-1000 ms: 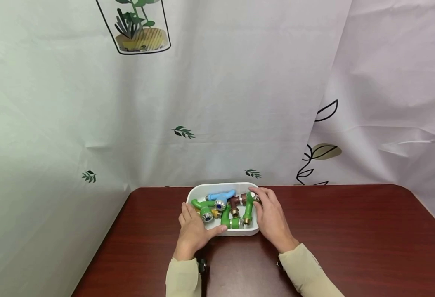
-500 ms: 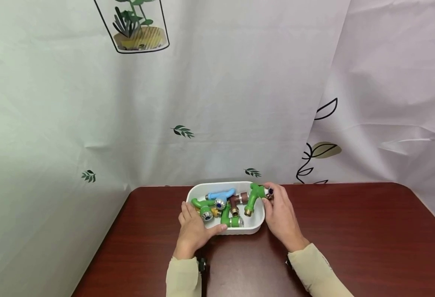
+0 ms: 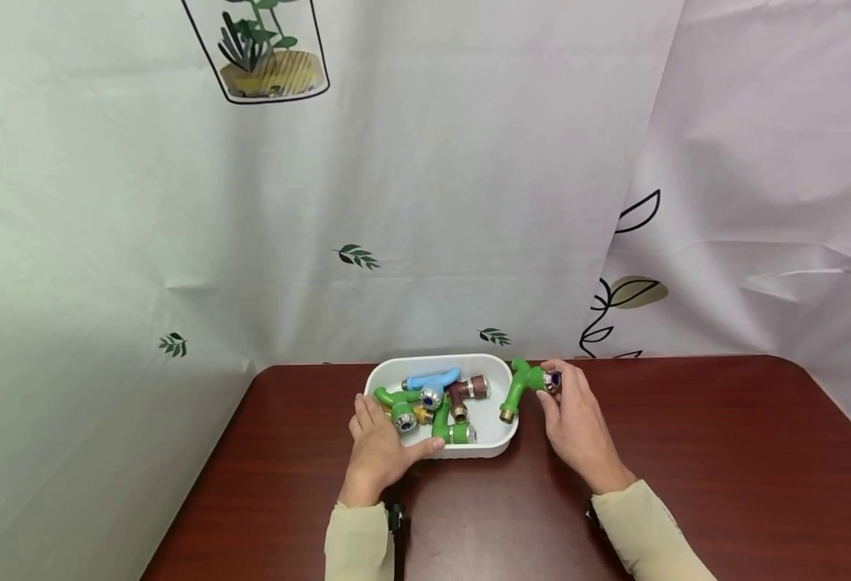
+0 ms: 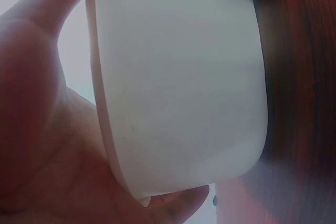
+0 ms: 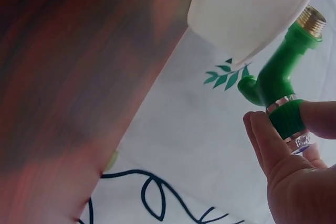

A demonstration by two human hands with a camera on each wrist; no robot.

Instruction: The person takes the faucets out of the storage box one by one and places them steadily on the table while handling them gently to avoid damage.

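Note:
My right hand (image 3: pixel 580 426) pinches a green faucet (image 3: pixel 517 390) by its knob end, thumb on one side and fingers on the other. The faucet overlaps the right rim of a white plastic basin (image 3: pixel 472 453), its brass threaded end (image 5: pixel 313 20) pointing down toward me in the head view. In the right wrist view it is held up beside the basin's wall. My left hand (image 3: pixel 380 458) grips the basin's front left corner, thumb along the front rim. The left wrist view shows the basin's white outer wall (image 4: pixel 178 93) with the hand around it.
Inside the basin lie a blue faucet (image 3: pixel 425 383), a brown one (image 3: pixel 458 397), two green ones, and a yellow one (image 3: pixel 423 416) partly hidden. The basin stands on a dark red wooden table (image 3: pixel 687 452), near its back edge. A white printed curtain (image 3: pixel 440 202) hangs behind.
My right hand has lifted the green faucet from the basin's right side and carried it rightward to the rim, turning its knob end to the right. My left hand has stayed in place.

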